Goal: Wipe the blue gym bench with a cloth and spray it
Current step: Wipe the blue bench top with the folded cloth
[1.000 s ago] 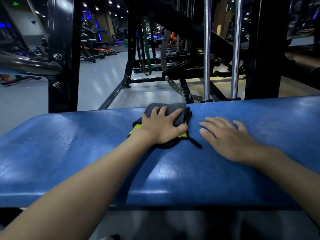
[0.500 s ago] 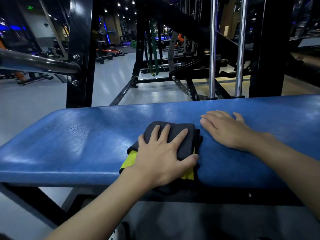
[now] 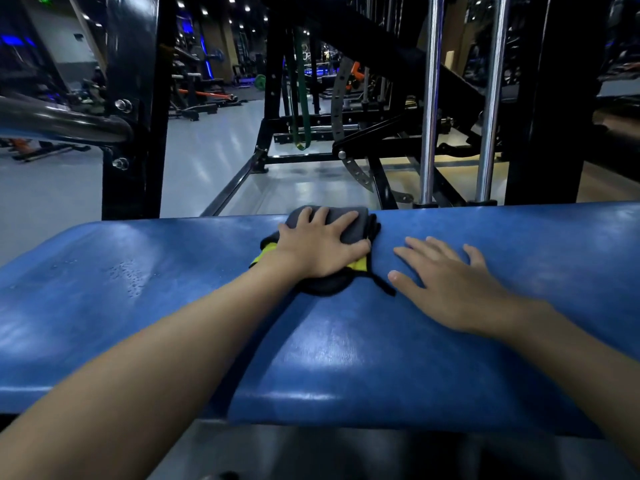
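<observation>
Cloth (image 3: pixel 358 221) under flat left hand (image 3: pixel 318 247) at bench (image 3: pixel 138 306) far edge; right hand (image 3: pixel 450 289) flat just beside.

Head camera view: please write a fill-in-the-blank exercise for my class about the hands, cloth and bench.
The left hand presses a grey cloth onto the ____ bench. The right hand lies ____ on the bench, holding nothing. The cloth sits at the bench's ____ edge. Droplets bead on the bench to the ____ of the cloth.
Missing words: blue, flat, far, left.
</observation>
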`<state>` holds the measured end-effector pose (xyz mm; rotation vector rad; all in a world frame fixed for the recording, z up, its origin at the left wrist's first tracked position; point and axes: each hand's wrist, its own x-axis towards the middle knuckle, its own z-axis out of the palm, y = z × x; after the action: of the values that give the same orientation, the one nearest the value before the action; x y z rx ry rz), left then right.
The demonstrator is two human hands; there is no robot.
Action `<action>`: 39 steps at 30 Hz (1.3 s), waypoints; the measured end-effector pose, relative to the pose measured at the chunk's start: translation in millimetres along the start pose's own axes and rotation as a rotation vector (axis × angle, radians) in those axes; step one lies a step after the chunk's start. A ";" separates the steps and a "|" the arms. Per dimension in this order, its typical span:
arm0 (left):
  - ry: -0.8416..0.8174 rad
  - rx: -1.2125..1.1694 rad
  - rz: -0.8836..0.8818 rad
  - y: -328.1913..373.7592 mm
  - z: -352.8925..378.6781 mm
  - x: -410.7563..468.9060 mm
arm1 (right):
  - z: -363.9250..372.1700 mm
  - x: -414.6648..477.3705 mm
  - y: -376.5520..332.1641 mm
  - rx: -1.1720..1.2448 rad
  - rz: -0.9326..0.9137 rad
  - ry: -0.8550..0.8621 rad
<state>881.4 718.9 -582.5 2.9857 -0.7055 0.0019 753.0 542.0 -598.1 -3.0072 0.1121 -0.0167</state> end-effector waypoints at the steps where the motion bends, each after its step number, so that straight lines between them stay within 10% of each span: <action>1: -0.006 -0.003 -0.011 -0.9 -1.6 12.6 | -0.1 0.2 0.1 0.000 0.001 0.002; 25: 0.070 0.002 0.036 10.8 -1.0 -175.9 | -11.6 -10.0 -10.7 0.004 0.011 0.028; 39: 0.041 0.010 -0.025 -8.0 2.8 -66.4 | 1.3 14.8 -22.7 0.042 -0.018 -0.006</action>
<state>825.6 755.5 -587.1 2.9945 -0.6658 0.0645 769.5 563.5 -596.3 -2.9657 0.0832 -0.0116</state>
